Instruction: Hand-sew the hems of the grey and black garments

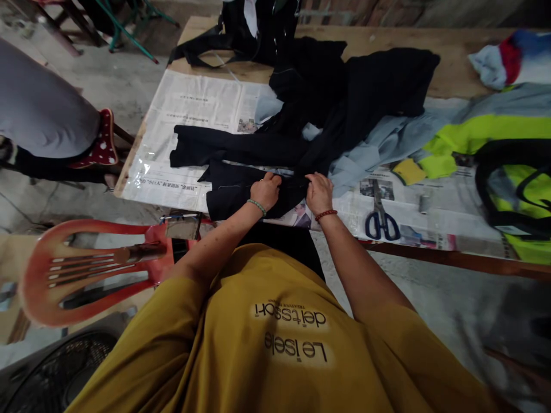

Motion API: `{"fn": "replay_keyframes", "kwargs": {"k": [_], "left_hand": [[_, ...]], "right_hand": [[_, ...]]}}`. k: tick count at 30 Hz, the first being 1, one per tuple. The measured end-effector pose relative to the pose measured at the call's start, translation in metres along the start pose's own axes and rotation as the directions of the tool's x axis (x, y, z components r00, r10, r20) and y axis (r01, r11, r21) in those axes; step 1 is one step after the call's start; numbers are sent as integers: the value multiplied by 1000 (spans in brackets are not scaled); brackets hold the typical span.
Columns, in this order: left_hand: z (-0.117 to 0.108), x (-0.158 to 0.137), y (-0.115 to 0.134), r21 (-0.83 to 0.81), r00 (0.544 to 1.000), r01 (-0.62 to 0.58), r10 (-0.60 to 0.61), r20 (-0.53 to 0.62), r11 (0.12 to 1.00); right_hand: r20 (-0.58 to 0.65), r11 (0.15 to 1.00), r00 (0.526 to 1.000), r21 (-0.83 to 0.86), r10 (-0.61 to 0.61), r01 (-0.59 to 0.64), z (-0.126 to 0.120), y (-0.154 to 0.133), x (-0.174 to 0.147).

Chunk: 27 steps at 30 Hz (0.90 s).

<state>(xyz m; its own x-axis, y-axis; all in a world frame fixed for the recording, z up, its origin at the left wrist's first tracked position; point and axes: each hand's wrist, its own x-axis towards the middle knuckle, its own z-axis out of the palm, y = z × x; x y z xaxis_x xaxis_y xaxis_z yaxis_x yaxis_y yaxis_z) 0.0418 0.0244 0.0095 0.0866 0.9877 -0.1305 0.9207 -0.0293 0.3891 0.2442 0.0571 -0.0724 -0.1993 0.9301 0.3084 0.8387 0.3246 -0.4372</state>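
Observation:
A black garment (249, 146) lies spread over the newspaper-covered table, its two long narrow parts stretching to the left. My left hand (266, 191), with a green bead bracelet at the wrist, has its fingers curled on the nearer part of the cloth. To its right, my right hand (319, 192), wearing a red bead bracelet, pinches the edge of the same garment. A pale line runs along the cloth left of my left hand. The fingertips are partly hidden against the fabric. Dark-handled scissors (379, 221) rest on the newspaper right of my right hand.
Neon yellow and grey clothing (495, 129) covers the right of the table (456, 71), with black straps (486, 189) on top. A black bag (262, 34) sits at the back. A red plastic chair (38, 269) stands at left; another person (47, 109) sits beyond the left edge.

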Motion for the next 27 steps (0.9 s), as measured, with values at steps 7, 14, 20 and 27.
{"fn": "replay_keyframes", "kwargs": {"k": [7,14,20,27], "left_hand": [[5,-2,-4,10,999,-41,41,-14,999],[3,8,8,81,998,11,-16,61,997],[3,19,9,39,994,-2,-2,109,999],[-10,10,-30,-474,962,-71,186,200,877]], "right_hand": [[-1,1000,1000,16,1,-1,-1,-1,0],[-3,1000,1000,-16,-6,6,0,0,0],[25,1000,1000,-22,11,-11,-2,-2,0],[14,1000,1000,-13,2,-2,-3,-5,1]]}}
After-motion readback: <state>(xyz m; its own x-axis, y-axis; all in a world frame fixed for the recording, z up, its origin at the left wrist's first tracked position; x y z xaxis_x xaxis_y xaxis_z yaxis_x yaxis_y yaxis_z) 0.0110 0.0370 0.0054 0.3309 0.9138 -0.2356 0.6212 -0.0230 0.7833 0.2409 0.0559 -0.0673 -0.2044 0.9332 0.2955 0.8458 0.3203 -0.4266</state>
